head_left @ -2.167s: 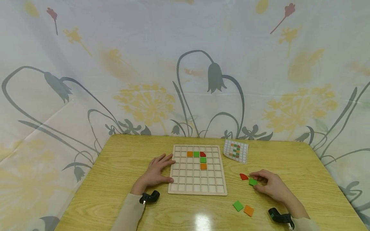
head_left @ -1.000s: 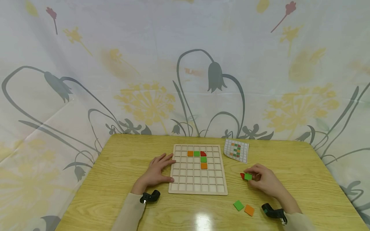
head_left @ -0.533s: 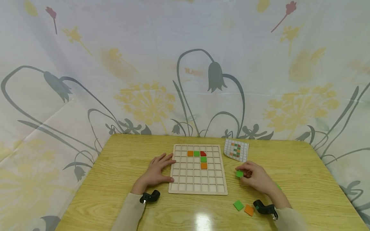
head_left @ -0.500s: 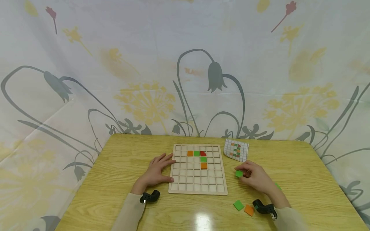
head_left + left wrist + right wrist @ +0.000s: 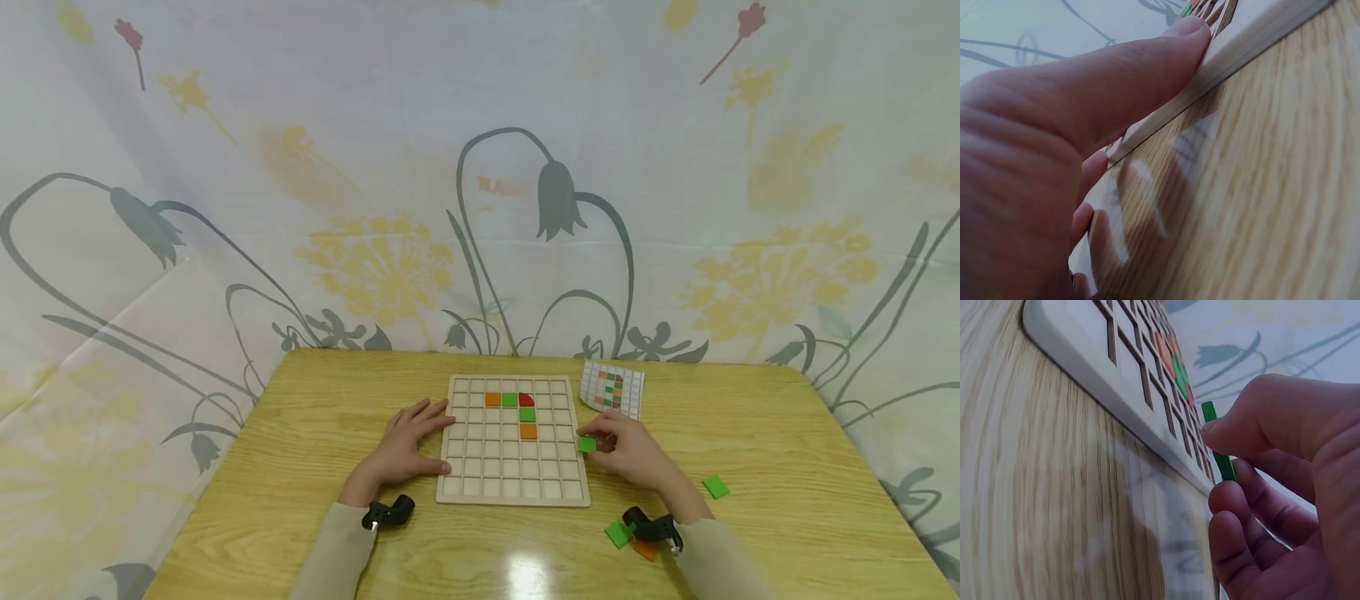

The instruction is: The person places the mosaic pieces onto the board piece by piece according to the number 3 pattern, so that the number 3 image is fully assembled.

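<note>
- The right hand (image 5: 626, 450) pinches a green tile (image 5: 587, 444) at the right rim of the board (image 5: 491, 468); a slackened pinch could drop it there.
- The left hand (image 5: 405, 446), fingers spread, touches the left rim; uneven pressure might slide the board.
- The right wrist view shows the pinched tile edge-on against the thumb; only the head view shows the loose tile (image 5: 716, 487) farther right.

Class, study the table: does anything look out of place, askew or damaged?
Nothing looks spilled or damaged. The printed card beside the wooden board looks slightly odd: it sits askew to it, its near edge bowed.
</note>
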The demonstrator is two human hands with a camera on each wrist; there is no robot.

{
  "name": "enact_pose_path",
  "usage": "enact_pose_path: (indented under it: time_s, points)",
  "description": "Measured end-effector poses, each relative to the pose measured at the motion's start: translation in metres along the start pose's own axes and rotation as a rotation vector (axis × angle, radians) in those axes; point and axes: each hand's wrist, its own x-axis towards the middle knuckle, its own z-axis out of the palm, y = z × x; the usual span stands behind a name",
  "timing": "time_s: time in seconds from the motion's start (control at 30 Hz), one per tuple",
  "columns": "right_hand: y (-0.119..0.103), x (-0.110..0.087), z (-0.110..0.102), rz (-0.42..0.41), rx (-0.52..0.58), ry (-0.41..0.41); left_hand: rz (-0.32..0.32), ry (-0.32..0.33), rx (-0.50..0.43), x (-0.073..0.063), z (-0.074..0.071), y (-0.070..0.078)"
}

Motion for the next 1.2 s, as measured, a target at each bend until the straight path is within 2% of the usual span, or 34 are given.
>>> enact_pose_path:
  time_s: [0.33,0.63,0.87,1.03,1.2]
  points:
    - [-0.009,0.021,0.019,-0.020,-0.028,0.030,-0.004,0.004,-0.001,-0.001,0.001,-0.001]
    - [-0.017,0.039,0.037,-0.004,-0.039,0.002,0.003,0.004,-0.002,0.000,0.001,-0.002]
    - [-0.022,0.056,0.051,-0.039,-0.026,0.006,-0.003,0.003,-0.008,0.000,0.001,-0.003]
    - [-0.025,0.063,0.062,-0.048,-0.047,0.025,-0.006,0.003,0.001,0.000,0.001,-0.003]
    - [-0.029,0.068,0.071,-0.040,-0.059,0.011,-0.003,0.003,0.000,0.000,0.001,-0.003]
